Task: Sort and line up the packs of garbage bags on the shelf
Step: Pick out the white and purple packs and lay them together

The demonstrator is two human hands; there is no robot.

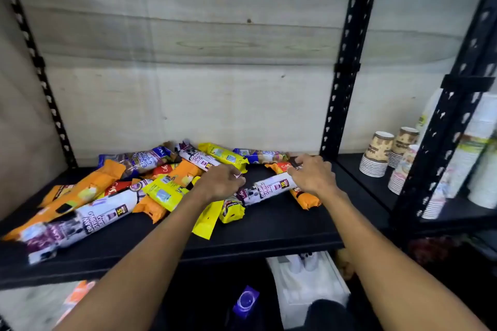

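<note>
Left hand [222, 183] fingers curled down over the near-left end of a white "Draw String Bag" pack [269, 188], gripping it. Right hand [312, 176] curled over the far-right end of the same pack, fingertips pinching at its dark end flap. Pack lies diagonally on the black shelf [269, 226], centre-right.

Just under and beside it: a yellow roll pack [231, 209] touching its near end, a flat yellow pack [205, 220] near the left wrist, an orange pack [305, 199] below the right hand.

Left side is a loose heap, not lined up: long white draw-string pack [80, 219] nearest the shelf edge, orange packs [80, 191] overlapping it, a yellow pack [164, 192] across the middle. Toward the back wall: blue-purple pack [139, 160], another white draw-string pack [197, 160], yellow pack [224, 156], blue pack [259, 155].

Black perforated upright [347, 62] stands at the shelf's right rear corner. Next bay right: stacks of paper cups [376, 154], upside down. Purple box [246, 303] on the level below.
</note>
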